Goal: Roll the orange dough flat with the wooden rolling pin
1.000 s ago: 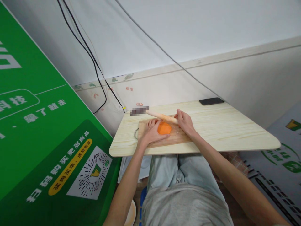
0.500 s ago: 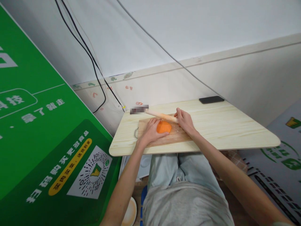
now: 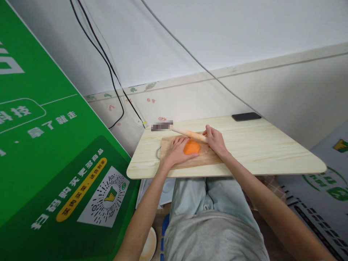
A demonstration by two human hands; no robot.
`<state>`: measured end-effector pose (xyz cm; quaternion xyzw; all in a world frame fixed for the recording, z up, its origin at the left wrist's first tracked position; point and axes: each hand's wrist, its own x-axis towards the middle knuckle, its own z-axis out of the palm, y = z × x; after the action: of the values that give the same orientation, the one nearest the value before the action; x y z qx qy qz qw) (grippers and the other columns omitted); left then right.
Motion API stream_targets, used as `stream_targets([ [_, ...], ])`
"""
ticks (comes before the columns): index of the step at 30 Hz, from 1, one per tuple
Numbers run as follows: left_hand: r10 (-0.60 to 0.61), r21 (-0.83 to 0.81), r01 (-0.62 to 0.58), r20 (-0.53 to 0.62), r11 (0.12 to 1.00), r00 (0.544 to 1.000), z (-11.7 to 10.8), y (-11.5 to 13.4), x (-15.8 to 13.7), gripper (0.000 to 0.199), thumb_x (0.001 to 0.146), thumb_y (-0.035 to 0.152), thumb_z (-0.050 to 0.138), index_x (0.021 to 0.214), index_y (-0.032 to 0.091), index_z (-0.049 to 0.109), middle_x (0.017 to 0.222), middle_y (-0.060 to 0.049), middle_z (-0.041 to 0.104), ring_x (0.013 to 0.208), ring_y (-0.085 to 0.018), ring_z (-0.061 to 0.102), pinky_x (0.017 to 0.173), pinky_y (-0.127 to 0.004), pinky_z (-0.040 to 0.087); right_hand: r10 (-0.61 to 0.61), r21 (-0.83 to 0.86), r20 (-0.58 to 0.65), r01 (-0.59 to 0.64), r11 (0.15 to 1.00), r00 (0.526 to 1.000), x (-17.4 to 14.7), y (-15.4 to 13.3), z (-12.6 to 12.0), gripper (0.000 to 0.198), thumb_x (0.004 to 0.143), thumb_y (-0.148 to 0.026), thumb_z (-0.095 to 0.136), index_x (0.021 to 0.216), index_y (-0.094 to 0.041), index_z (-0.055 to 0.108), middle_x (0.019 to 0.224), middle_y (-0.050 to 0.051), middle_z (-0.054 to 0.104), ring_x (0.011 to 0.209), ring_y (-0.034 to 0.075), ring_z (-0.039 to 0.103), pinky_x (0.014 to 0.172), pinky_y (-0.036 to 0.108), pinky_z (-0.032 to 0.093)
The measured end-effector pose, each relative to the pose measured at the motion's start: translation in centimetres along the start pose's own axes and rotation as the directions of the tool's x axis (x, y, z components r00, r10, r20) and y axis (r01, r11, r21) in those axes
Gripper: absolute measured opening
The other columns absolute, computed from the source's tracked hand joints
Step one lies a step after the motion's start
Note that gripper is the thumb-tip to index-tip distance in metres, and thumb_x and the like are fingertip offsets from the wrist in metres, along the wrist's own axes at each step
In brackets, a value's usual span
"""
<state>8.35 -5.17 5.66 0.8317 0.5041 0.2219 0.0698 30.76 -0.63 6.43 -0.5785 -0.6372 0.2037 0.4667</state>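
My left hand point(image 3: 178, 151) is cupped around a smooth, rounded lump of orange dough point(image 3: 192, 147), thumb along its near side. The lump rests on a wooden cutting board point(image 3: 179, 165) with a metal loop handle at its left end. Behind the lump, a pale wooden rolling pin point(image 3: 187, 132) lies slantwise, tinted orange along its middle. My right hand point(image 3: 215, 139) has its curled fingers closed on the pin's right end. The pin's other end reaches towards a pixelated patch whose contents I cannot make out.
The light wood table point(image 3: 272, 148) stands against a white wall, with a black phone point(image 3: 246, 116) at its back right. Cables point(image 3: 115, 74) hang down the wall. A large green panel point(image 3: 49, 145) borders the left side. A round pale dish point(image 3: 149, 244) sits below, by a blue stool.
The whole view has shifted slightly. Both hands keep nearly the same pose, with the dough and the rolling pin in about the same places on the board.
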Motion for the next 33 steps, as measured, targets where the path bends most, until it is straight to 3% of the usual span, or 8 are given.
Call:
stream_targets([
  [17,-0.01,-0.133,0.001,-0.065,0.991,0.998,-0.2,0.2,0.1,0.068,0.083,0.054,0.088,0.137,0.021,0.064,0.144,-0.013,0.067,0.142,-0.037,0.057,0.127,-0.056,0.042,0.008,0.008,0.015,-0.008,1.0,1.0,-0.2,-0.3,-0.3,0.079,0.105,-0.081,0.02,0.079,-0.024,0.068,0.07,0.009,0.07,0.079,0.029,0.072,0.072,0.036,0.051],
  [24,0.055,-0.292,-0.073,-0.069,0.953,0.996,-0.5,-0.7,-0.4,0.072,0.086,0.039,0.082,0.151,0.021,0.055,0.157,-0.015,0.061,0.146,-0.033,0.056,0.129,-0.053,0.042,0.009,0.004,0.014,-0.009,1.0,1.0,-0.1,-0.1,-0.2,0.082,0.104,-0.084,0.018,0.08,-0.024,0.068,0.068,0.01,0.07,0.078,0.029,0.072,0.071,0.036,0.051],
  [27,0.062,-0.213,-0.078,-0.08,0.974,0.995,-0.5,-0.6,-0.3,0.071,0.088,0.044,0.081,0.151,0.023,0.056,0.156,-0.014,0.061,0.148,-0.034,0.053,0.13,-0.055,0.039,0.006,0.011,0.007,-0.007,1.0,1.0,-0.1,-0.1,-0.2,0.082,0.104,-0.084,0.018,0.08,-0.023,0.068,0.069,0.01,0.07,0.076,0.029,0.072,0.069,0.036,0.051],
  [33,-0.062,0.008,0.062,-0.039,0.998,0.997,0.0,0.3,-0.1,0.087,0.08,0.071,0.082,0.151,0.026,0.058,0.15,-0.014,0.061,0.146,-0.041,0.048,0.125,-0.063,0.037,0.005,0.013,0.012,-0.005,1.0,1.0,-0.2,-0.2,-0.2,0.081,0.104,-0.083,0.019,0.08,-0.024,0.068,0.067,0.009,0.069,0.075,0.029,0.072,0.069,0.036,0.051],
])
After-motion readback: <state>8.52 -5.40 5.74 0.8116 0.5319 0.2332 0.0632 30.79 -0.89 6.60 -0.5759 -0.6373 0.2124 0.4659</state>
